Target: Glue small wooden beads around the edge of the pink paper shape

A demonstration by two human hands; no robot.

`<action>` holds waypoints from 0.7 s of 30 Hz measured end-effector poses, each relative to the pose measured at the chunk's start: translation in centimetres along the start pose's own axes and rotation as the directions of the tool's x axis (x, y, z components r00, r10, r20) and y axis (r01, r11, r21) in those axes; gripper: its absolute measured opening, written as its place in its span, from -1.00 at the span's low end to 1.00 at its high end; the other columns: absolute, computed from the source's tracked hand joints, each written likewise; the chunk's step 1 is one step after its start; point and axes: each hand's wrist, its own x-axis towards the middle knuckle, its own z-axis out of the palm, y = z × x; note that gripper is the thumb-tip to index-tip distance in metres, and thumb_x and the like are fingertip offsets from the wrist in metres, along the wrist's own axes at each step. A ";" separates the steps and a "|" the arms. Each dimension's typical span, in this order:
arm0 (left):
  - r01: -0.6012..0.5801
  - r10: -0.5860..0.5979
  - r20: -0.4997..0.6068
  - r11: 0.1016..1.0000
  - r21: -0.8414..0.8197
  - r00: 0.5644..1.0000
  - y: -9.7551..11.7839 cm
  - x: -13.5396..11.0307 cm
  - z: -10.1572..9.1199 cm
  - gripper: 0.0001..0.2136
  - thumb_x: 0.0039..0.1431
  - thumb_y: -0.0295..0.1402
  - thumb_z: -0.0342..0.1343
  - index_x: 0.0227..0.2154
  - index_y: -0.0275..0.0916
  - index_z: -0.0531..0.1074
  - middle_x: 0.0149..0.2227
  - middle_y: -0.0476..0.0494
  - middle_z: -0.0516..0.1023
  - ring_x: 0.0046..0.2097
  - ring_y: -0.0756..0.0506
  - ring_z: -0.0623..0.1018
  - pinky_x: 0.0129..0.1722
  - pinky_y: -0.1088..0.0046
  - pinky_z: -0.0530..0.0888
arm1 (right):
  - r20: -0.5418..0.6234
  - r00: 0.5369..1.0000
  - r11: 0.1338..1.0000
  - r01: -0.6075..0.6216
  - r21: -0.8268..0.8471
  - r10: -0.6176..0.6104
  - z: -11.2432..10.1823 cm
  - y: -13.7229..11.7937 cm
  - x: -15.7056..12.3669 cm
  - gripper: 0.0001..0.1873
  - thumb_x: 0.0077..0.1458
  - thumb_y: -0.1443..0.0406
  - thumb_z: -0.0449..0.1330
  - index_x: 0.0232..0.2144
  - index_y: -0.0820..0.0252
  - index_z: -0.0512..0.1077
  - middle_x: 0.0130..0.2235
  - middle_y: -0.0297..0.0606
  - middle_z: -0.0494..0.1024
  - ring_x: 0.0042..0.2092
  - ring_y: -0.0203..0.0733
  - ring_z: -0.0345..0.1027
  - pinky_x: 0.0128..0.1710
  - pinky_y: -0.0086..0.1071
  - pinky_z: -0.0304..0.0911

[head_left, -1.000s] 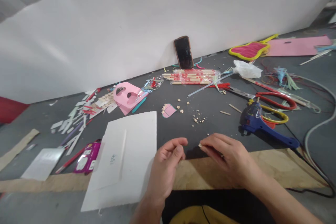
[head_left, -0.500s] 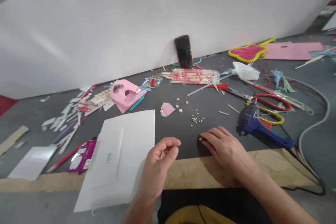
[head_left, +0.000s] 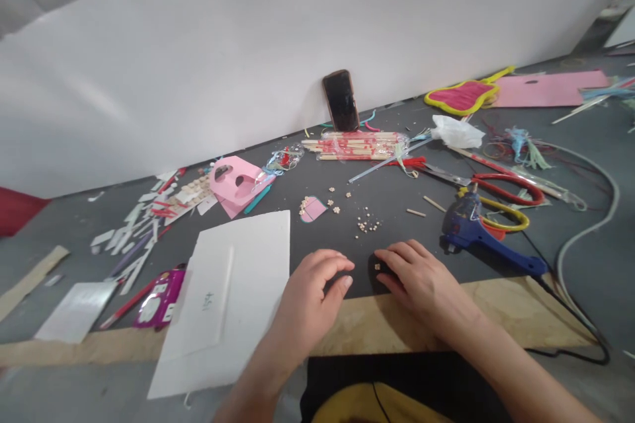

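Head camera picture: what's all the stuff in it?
phone: 1, black, propped at back
stick packet: 1, red and tan, before phone
hot glue gun: 1, blue, right
scissors: at least 1, red, right
crumpled wad: 1, white, back right
yellow-edged piece: 1, magenta, back right
holed cards: 2, pink, either side
sheets: at least 1, white, left
packet: 1, purple, left
scraps: many, mixed colours, far left
cut-out piece: 1, pink, centre
flower pieces: several, cream, centre
beads: many, whitish, centre
wall panel: 1, white, back
table: 1, dark grey, underneath
left hand: 1, bare, front centre
right hand: 1, bare, around one flower piece
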 end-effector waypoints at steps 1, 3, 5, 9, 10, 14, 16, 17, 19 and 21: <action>-0.044 0.042 0.029 0.997 0.062 0.999 0.2 0.5 0.1 -0.82 0.18 -0.44 0.04 -0.21 -0.13 0.49 -0.10 -0.12 0.50 -0.07 -0.13 0.44 -0.02 0.30 0.36 | -0.002 1.000 1.000 -0.001 0.003 0.001 0.1 0.0 -0.1 -0.79 0.15 0.36 0.12 -0.14 0.24 0.42 -0.26 -0.14 0.51 -0.22 -0.06 0.34 -0.20 -0.18 0.35; -0.136 0.122 0.097 0.978 0.155 0.988 0.5 1.6 0.6 -0.80 0.17 -0.47 0.05 -0.21 -0.13 0.52 -0.13 -0.12 0.52 -0.06 -0.14 0.43 -0.02 0.30 0.36 | -0.004 1.000 1.000 -0.009 0.013 0.009 0.2 0.1 -0.2 -0.74 0.14 0.38 0.13 -0.09 0.27 0.38 -0.24 -0.13 0.51 -0.21 -0.04 0.33 -0.19 -0.17 0.34; -0.218 0.187 0.159 0.955 0.203 0.969 0.8 2.6 1.3 -0.76 0.18 -0.50 0.02 -0.21 -0.12 0.54 -0.15 -0.11 0.52 -0.09 -0.13 0.44 -0.05 0.32 0.38 | -0.003 1.000 0.999 -0.019 0.029 0.019 0.3 0.1 -0.4 -0.71 0.13 0.41 0.12 -0.06 0.31 0.36 -0.21 -0.11 0.50 -0.20 -0.03 0.31 -0.18 -0.16 0.33; -0.320 0.268 0.228 0.918 0.234 0.936 1.0 3.8 2.8 -0.70 0.20 -0.52 0.00 -0.18 -0.04 0.55 -0.10 -0.08 0.51 -0.10 -0.11 0.44 -0.06 0.33 0.37 | -0.006 0.999 0.997 -0.034 0.070 0.035 0.4 0.0 -0.5 -0.67 0.13 0.42 0.12 -0.03 0.38 0.33 -0.22 -0.06 0.49 -0.22 -0.02 0.31 -0.19 -0.13 0.33; -0.331 0.273 0.241 0.912 0.243 0.931 1.1 4.0 3.0 -0.70 0.20 -0.53 0.01 -0.18 -0.03 0.55 -0.10 -0.08 0.51 -0.10 -0.11 0.44 -0.06 0.32 0.37 | -0.008 0.999 0.996 -0.038 0.079 0.038 0.4 0.0 -0.5 -0.67 0.13 0.42 0.12 -0.02 0.39 0.33 -0.23 -0.06 0.49 -0.22 -0.02 0.31 -0.20 -0.13 0.33; -0.350 0.279 0.270 0.897 0.269 0.922 1.1 4.1 3.5 -0.70 0.17 -0.55 0.01 -0.19 -0.07 0.56 -0.11 -0.10 0.52 -0.11 -0.12 0.45 -0.06 0.30 0.38 | -0.025 0.998 0.994 -0.052 0.100 0.055 0.1 0.1 -0.7 -0.60 0.07 0.43 0.18 -0.01 0.36 0.32 -0.22 -0.08 0.51 -0.21 -0.02 0.33 -0.19 -0.14 0.35; -0.356 0.281 0.275 0.893 0.274 0.919 1.1 4.1 3.7 -0.72 0.18 -0.55 0.00 -0.21 -0.11 0.56 -0.11 -0.11 0.52 -0.11 -0.13 0.45 -0.06 0.29 0.39 | -0.025 0.998 0.990 -0.057 0.128 0.061 -0.3 0.3 -1.1 -0.59 0.03 0.45 0.19 -0.02 0.33 0.33 -0.20 -0.08 0.51 -0.18 -0.02 0.35 -0.19 -0.15 0.37; -0.355 0.282 0.272 0.892 0.278 0.920 1.0 4.0 3.8 -0.73 0.19 -0.54 0.00 -0.22 -0.13 0.56 -0.11 -0.13 0.52 -0.10 -0.13 0.45 -0.06 0.28 0.39 | -0.021 0.998 0.988 -0.059 0.145 0.062 -0.5 0.5 -1.4 -0.60 0.02 0.46 0.19 -0.04 0.31 0.34 -0.19 -0.09 0.51 -0.17 -0.02 0.36 -0.18 -0.15 0.38; -0.352 0.282 0.258 0.892 0.284 0.924 0.8 3.9 3.9 -0.74 0.20 -0.52 -0.01 -0.23 -0.15 0.56 -0.10 -0.15 0.51 -0.09 -0.14 0.46 -0.06 0.27 0.40 | -0.028 0.997 0.983 -0.063 0.171 0.069 -1.2 1.0 -2.2 -0.62 0.02 0.46 0.18 -0.06 0.28 0.35 -0.17 -0.10 0.52 -0.15 -0.03 0.39 -0.17 -0.15 0.39; -0.349 0.284 0.244 0.893 0.285 0.927 0.6 3.9 4.0 -0.75 0.21 -0.51 -0.02 -0.24 -0.16 0.56 -0.10 -0.17 0.51 -0.08 -0.14 0.46 -0.06 0.26 0.41 | -0.060 0.994 0.981 -0.079 0.177 0.090 -1.8 1.7 -3.2 -0.64 0.05 0.43 0.16 -0.05 0.24 0.35 -0.16 -0.10 0.51 -0.14 -0.06 0.41 -0.16 -0.17 0.40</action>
